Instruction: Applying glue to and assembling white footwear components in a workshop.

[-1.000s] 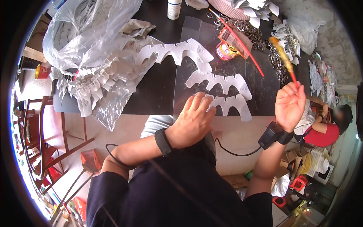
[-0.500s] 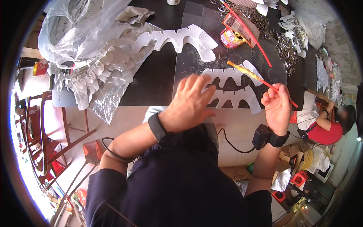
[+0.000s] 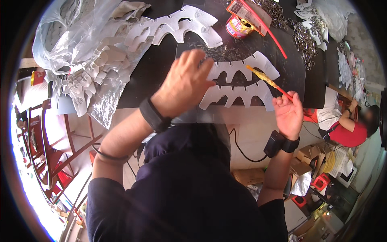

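Head view shows your left hand (image 3: 186,82) spread flat, fingers open, pressing the left end of the near white cutout (image 3: 238,96), which lies on the dark table (image 3: 161,68) beside a second cutout (image 3: 242,70). Your right hand (image 3: 288,113) is closed around a brush (image 3: 269,82), its tip over the far cutout. These cutouts look thin, light and bendy, so they likely slide and crease easily; hold them flat on a broad part, not by the narrow teeth.
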Motion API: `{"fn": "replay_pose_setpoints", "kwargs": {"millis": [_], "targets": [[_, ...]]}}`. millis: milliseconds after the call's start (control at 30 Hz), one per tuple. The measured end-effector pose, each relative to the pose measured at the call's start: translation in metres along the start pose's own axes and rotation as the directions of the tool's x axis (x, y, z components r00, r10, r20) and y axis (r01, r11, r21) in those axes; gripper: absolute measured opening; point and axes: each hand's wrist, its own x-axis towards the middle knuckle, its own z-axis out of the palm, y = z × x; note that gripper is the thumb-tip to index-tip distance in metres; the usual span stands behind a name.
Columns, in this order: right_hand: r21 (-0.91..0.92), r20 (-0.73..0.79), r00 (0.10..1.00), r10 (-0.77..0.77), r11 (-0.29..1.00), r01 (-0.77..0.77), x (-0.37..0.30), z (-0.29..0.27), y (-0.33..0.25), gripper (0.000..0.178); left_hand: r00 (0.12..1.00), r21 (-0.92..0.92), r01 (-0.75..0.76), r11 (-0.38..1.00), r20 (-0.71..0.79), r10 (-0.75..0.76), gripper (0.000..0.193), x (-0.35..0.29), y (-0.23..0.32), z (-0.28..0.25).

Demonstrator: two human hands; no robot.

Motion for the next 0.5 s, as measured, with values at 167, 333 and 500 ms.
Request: {"fn": "replay_pose_setpoints", "kwargs": {"millis": [167, 333, 500], "targets": [[0.149, -0.056, 0.996, 0.076, 0.987, -0.066, 0.002, -0.01, 0.017, 0.022, 0.997, -0.004, 0.073, 0.997, -0.016, -0.073, 0.048, -0.005, 0.013, 0.026], [0.162, 0.004, 0.997, 0.075, 0.984, -0.075, 0.005, -0.008, 0.022, 0.022, 0.997, 0.005, 0.068, 0.998, -0.033, -0.068, 0.038, 0.009, -0.003, 0.02], [0.141, 0.005, 0.997, 0.078, 0.987, -0.078, 0.006, -0.006, 0.023, 0.022, 0.995, 0.057, -0.047, 0.997, -0.082, 0.052, 0.037, -0.009, 0.009, 0.004]]}}
